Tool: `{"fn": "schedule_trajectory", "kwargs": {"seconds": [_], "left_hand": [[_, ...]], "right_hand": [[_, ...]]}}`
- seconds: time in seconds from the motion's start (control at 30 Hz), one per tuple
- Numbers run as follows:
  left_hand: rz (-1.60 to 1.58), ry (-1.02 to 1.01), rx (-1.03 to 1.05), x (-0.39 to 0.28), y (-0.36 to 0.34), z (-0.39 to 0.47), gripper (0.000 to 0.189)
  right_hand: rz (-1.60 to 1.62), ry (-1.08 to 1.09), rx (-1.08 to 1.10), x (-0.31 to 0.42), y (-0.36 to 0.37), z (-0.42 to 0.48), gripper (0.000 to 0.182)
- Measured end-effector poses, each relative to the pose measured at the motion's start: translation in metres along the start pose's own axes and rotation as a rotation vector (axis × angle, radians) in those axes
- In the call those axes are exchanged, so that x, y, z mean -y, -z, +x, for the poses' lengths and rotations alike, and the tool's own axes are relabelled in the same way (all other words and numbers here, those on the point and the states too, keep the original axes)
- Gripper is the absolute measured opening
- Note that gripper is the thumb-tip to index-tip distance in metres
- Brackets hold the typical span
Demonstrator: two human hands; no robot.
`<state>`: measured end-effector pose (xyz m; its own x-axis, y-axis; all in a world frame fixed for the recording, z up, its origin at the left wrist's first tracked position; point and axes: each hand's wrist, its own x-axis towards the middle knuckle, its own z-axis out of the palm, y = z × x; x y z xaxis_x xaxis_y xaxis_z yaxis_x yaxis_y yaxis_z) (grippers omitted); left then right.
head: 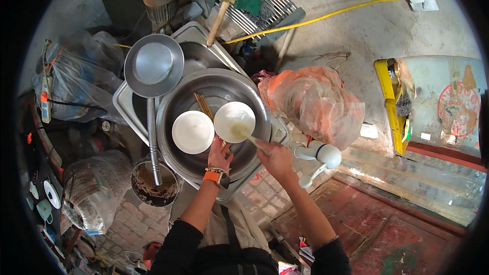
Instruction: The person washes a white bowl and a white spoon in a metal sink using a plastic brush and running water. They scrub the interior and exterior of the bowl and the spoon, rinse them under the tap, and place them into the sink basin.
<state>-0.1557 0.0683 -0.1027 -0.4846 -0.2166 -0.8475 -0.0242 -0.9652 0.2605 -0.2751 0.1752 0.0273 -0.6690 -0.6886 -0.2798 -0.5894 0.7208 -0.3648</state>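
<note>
A large metal basin [263, 107] sits on a sink. Over it, my left hand [219, 155] holds the near rim of a white bowl [238, 116] that is wet inside. My right hand [276, 159] grips the light handle of a brush [250, 137], whose bristle head is blurred inside that bowl. A second white bowl [193, 131] lies just left of my left hand, beside the first. Wooden chopsticks [203, 105] slant in the basin behind the bowls, with their other ends showing by my left fingers.
A metal ladle or pan [153, 65] rests across the sink's left side [128, 109], its handle over a dirty bucket [156, 183]. A white faucet [329, 156] and a plastic-wrapped orange bundle [309, 103] stand at right. Behind lie a wooden-handled brush [217, 23] and a yellow cable [313, 19].
</note>
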Motion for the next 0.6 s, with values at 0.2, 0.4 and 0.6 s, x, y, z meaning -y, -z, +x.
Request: {"fn": "schedule_trajectory", "kwargs": {"seconds": [0.2,0.4,0.6], "left_hand": [[-0.021,-0.021,-0.086,0.01,-0.014,0.014,0.051],[-0.286,0.053,-0.211,0.023,-0.016,0.045,0.055],[-0.209,-0.033,-0.232,0.025,-0.027,0.066,0.071]], "right_hand": [[-0.085,0.009,-0.029,0.001,-0.034,0.017,0.034],[0.015,-0.035,-0.079,-0.008,-0.032,0.008,0.034],[0.026,-0.096,-0.12,-0.006,-0.03,-0.004,0.033]]}}
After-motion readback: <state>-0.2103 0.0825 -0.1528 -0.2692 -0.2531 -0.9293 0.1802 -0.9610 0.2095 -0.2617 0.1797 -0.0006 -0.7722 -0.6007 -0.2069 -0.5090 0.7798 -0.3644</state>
